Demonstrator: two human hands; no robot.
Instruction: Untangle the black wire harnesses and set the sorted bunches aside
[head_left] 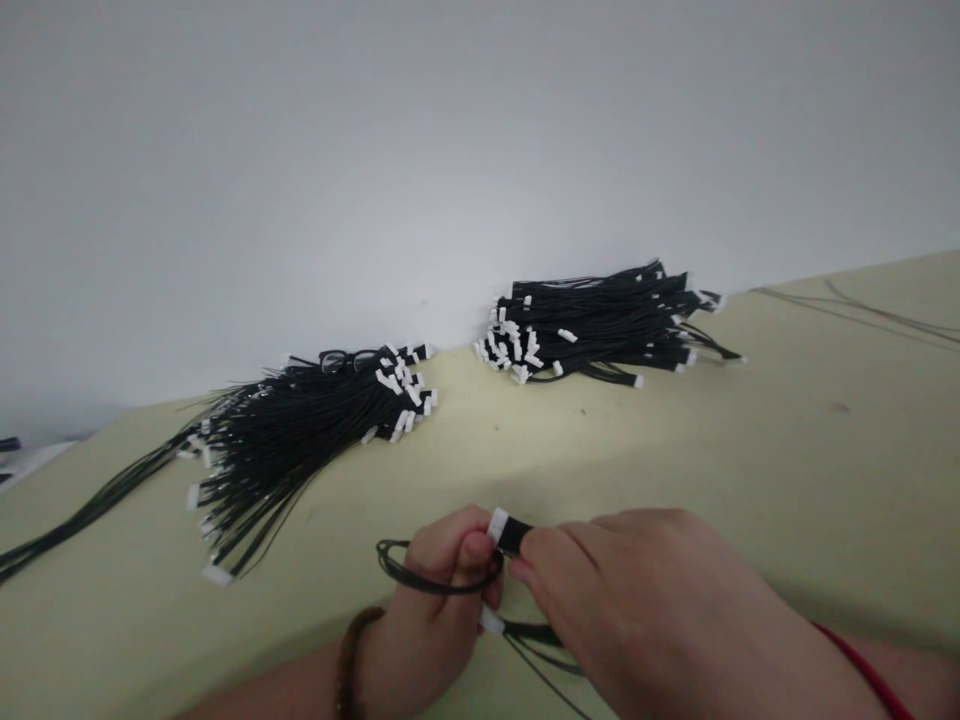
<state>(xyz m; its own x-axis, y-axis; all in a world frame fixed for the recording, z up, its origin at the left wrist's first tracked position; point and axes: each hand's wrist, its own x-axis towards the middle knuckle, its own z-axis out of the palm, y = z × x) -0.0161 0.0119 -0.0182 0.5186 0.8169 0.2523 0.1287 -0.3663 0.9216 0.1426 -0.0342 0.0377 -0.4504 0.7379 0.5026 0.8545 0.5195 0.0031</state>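
Observation:
Near the front of the table I hold a black wire harness (450, 588) with white plug connectors. My left hand (442, 590) is closed around it, thumb and fingers at a white connector (497, 526), and a loop of wire curls out over the fingers. My right hand (652, 590) pinches the black part just right of that connector. A second white connector (491, 620) sticks out below the left fingers, its wires trailing right under the right hand. The right fingertips are partly hidden.
Two piles of black harnesses with white connectors, a left pile (300, 430) and a right pile (600, 320), lie against the white wall (480, 150). Eyeglasses (349, 360) rest on the left pile. Loose wires (105, 500) run off left; thin wires (862, 305) lie far right on the yellowish table (750, 450).

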